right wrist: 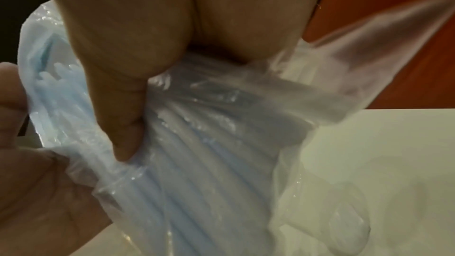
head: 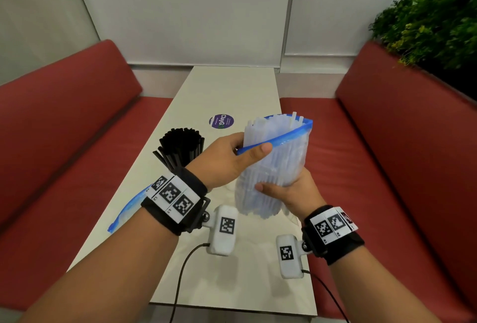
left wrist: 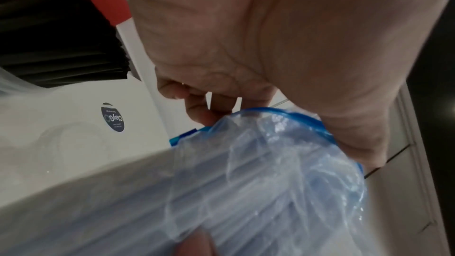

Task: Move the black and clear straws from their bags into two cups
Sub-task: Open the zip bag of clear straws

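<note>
A zip bag [head: 277, 165] full of clear straws [head: 271, 126] is held upright above the table, its blue-rimmed mouth open and straw ends poking out. My left hand [head: 251, 151] pinches the blue rim [left wrist: 290, 113] at the top. My right hand [head: 284, 191] grips the lower half of the bag, thumb [right wrist: 123, 124] pressing the plastic against the straws [right wrist: 209, 163]. Black straws [head: 180, 147] stand bunched in a cup at the left, behind my left wrist. In the wrist views an empty clear cup [right wrist: 352, 227] stands on the table beneath the bag.
An empty blue-rimmed bag [head: 129, 209] lies at the left edge of the white table [head: 227, 85]. A round dark sticker [head: 221, 121] is on the tabletop. Red benches [head: 64, 121] flank the table on both sides, and a plant [head: 433, 23] stands at the far right.
</note>
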A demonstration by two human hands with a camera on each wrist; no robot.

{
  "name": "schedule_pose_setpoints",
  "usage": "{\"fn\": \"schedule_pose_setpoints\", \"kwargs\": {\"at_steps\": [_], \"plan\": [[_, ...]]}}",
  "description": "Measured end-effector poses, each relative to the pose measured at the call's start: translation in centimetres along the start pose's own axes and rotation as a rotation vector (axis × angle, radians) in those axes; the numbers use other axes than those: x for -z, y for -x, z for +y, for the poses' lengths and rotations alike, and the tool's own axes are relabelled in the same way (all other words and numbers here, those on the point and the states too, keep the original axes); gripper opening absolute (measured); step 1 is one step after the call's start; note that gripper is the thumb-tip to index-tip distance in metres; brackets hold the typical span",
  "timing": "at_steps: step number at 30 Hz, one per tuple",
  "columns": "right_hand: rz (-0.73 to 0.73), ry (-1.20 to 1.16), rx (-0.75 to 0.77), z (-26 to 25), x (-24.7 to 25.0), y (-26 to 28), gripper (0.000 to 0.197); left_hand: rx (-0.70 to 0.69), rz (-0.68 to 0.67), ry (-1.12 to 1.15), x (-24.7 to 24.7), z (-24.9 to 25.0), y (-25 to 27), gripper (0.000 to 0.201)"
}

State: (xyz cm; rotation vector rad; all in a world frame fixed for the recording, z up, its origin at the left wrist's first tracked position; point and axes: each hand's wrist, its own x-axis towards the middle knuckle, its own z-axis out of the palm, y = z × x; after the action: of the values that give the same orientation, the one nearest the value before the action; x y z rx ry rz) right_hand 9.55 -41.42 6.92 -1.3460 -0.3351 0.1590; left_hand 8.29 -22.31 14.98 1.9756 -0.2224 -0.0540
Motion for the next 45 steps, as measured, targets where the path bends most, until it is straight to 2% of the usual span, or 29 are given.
{"fn": "schedule_pose_setpoints", "kwargs": {"at_steps": [4,7,10,12,19,22,24,27,29,32,33,35,36,41,44,45], "plan": [[0.031,0.011,0.0,0.4,0.2,-0.2,0.061,0.035,-0.014,0.173,-0.2,0.1,0.1,0.042],[0.041,0.033,-0.016,0.9,0.3,-0.2,0.063,-0.043,0.077,0.21,0.5,0.6,0.2,0.043],[0.034,0.0,-0.049,0.9,0.1,0.1,0.057,-0.079,0.085,0.169,1.1,0.8,0.0,0.013],[0.008,-0.046,-0.069,0.5,-0.2,0.5,0.051,-0.034,0.042,0.231,1.1,0.5,-0.2,0.005],[0.034,-0.136,-0.06,1.5,-0.7,1.0,0.064,0.087,0.029,0.289,1.5,-1.1,-0.5,0.018],[0.031,-0.107,-0.055,1.6,-1.0,0.9,0.068,0.038,0.089,0.314,1.2,-0.9,-0.4,0.017],[0.021,-0.111,-0.029,1.2,-1.4,0.5,0.078,0.006,0.09,0.315,0.3,-0.9,-0.4,0.017],[0.075,-0.151,0.026,0.1,-2.3,-0.2,0.097,-0.036,0.07,0.245,-1.3,-0.9,-0.3,0.038],[0.158,-0.145,0.051,0.1,-2.4,-0.5,0.1,-0.047,0.065,0.254,-1.7,-0.8,-0.3,0.039],[0.242,-0.181,0.028,0.3,-2.4,-0.6,0.086,-0.031,0.09,0.315,-2.2,-0.9,-0.2,0.032],[0.265,-0.188,0.019,0.4,-2.2,-0.7,0.074,-0.022,0.116,0.37,-2.3,-1.0,-0.1,0.033],[0.322,-0.132,0.046,0.4,-1.7,-0.9,0.036,-0.004,0.157,0.514,-2.4,-1.1,0.0,0.033],[0.341,-0.089,0.056,0.5,-1.4,-1.0,0.028,-0.001,0.173,0.57,-2.3,-1.1,-0.1,0.032],[0.392,0.029,0.032,1.1,-1.3,-1.2,0.025,-0.012,0.217,0.656,-1.9,-1.0,-0.4,0.037],[0.378,-0.039,0.031,0.6,-1.6,-1.1,0.035,-0.013,0.239,0.581,-2.1,-1.1,-0.8,0.025],[0.371,-0.06,0.049,0.3,-1.7,-0.9,0.028,-0.008,0.256,0.548,-2.1,-1.3,-1.0,0.022]]}}
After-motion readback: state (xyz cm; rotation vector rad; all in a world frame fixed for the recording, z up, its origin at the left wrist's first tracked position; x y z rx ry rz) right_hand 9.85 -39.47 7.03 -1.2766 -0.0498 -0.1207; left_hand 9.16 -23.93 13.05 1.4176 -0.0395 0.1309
